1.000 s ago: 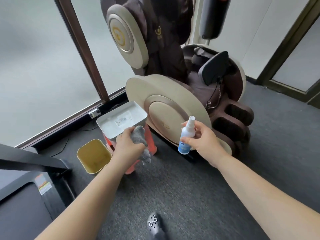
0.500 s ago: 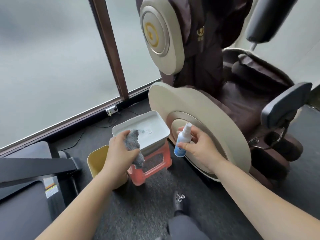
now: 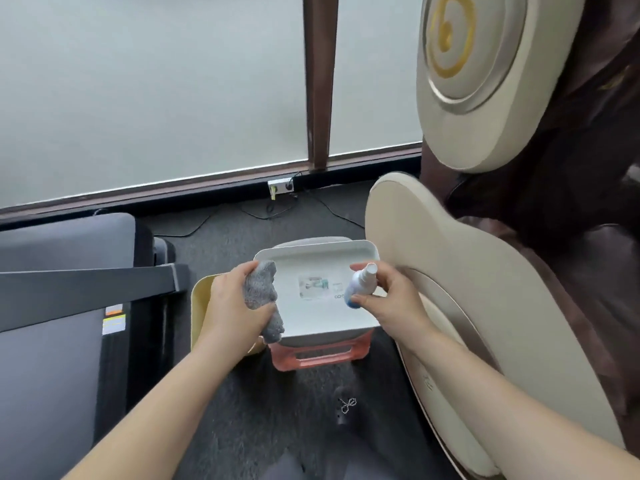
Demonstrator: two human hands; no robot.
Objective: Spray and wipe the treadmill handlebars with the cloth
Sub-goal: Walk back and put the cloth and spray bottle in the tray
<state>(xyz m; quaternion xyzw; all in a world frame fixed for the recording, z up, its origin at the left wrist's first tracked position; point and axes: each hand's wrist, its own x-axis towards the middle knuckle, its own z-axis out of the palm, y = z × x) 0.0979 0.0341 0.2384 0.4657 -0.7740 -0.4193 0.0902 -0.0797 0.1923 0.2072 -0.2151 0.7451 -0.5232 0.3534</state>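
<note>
Clutching a crumpled grey cloth [image 3: 260, 295], the left hand [image 3: 232, 308] is hovering over the near-left corner of a white tray [image 3: 318, 327]; the fingers are curled tight around the fabric, with one loose end dangling below the palm. Further left, the treadmill [image 3: 52, 341] is filling the edge of the view, its dark handlebar [image 3: 93, 285] running across just beside that hand and well within reach. A yellow bin [image 3: 199, 299] is peeking out between the treadmill and the tray, mostly hidden behind the left wrist. The tray itself is sitting on a red stool [image 3: 318, 355].

Moving right, the right hand [image 3: 391, 299] is pinching a small spray bottle [image 3: 360, 287] between thumb and fingers, holding it tilted above the tray's right side, nozzle pointing up and away. Beyond it, a cream and brown massage chair [image 3: 485, 271] is crowding the right of the frame.

Both tools look to be over the tray rather than at the handlebar, so whether the wiping is finished or not yet begun is unclear. The bottle is being held loosely near its base, so it could slip or tip. If the nozzle is facing the chair when pressed, the mist could be landing on upholstery instead. The dangling cloth end could also be snagging on the tray's rim and dragging it off the stool.
</note>
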